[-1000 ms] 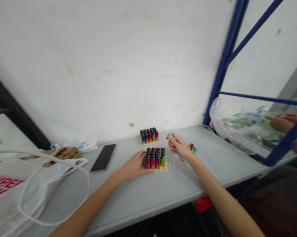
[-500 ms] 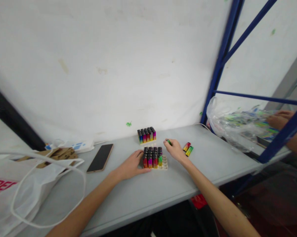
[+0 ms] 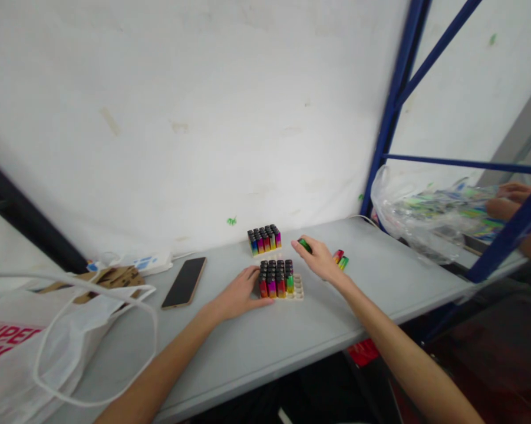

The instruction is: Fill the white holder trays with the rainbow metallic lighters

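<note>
A white tray (image 3: 297, 289) of upright rainbow-coloured lighters with black tops sits mid-table, with a few empty holes at its right end. My left hand (image 3: 237, 293) rests flat against the tray's left side, fingers stretched out and touching it. My right hand (image 3: 319, 259) hovers just right of the tray, fingers pinched on a green lighter (image 3: 304, 244). Two loose lighters (image 3: 340, 259) lie on the table right of that hand. A second, full tray of lighters (image 3: 264, 240) stands behind the first, near the wall.
A black phone (image 3: 185, 281), a white power strip (image 3: 148, 262) and a white bag (image 3: 39, 347) with brown packaging lie left on the grey table (image 3: 265, 347). A blue rack post (image 3: 386, 121) stands right; behind it another person's hands (image 3: 510, 200) handle a clear plastic bag (image 3: 419, 221).
My right hand dipped toward the table beside the tray, then rose again slightly, still holding the green lighter. My left hand stayed against the tray.
</note>
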`<state>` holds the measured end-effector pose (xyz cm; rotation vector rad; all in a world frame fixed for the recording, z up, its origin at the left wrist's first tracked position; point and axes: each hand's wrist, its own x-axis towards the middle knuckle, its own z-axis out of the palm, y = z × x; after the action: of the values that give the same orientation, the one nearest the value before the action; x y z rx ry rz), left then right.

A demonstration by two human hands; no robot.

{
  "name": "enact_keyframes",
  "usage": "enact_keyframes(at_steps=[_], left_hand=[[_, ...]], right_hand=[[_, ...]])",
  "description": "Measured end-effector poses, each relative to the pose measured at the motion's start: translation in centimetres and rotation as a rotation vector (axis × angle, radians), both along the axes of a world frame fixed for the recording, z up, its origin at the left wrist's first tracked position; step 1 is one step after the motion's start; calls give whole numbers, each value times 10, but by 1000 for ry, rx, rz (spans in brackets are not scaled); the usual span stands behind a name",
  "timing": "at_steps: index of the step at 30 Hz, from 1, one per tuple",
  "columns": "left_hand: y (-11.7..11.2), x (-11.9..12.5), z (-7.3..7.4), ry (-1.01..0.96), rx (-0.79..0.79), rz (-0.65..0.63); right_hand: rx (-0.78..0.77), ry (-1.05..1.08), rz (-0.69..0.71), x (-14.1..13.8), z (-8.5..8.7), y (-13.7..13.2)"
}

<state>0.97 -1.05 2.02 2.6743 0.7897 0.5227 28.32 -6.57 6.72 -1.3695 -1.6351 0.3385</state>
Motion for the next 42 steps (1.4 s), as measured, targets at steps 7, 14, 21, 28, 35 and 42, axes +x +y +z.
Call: enact_keyframes(at_steps=[7, 14, 21, 28, 35, 42], left_hand=[[1, 1, -1, 37, -3, 19], [4, 0, -5, 10, -16, 6], [2, 0, -3, 18, -29, 4], [3, -1, -5, -5, -19, -3], [5, -1, -7, 5, -10, 0], [7, -1, -10, -11, -13, -3]], right_hand=[[-38, -209, 235, 21, 56, -53], [-278, -448, 374, 6, 47, -57], [-255, -469, 370, -7, 27, -41], [-273, -532, 352, -15, 18, -38], [-365, -733, 68, -33, 14, -35], [-397, -489, 125, 48, 22, -25]])
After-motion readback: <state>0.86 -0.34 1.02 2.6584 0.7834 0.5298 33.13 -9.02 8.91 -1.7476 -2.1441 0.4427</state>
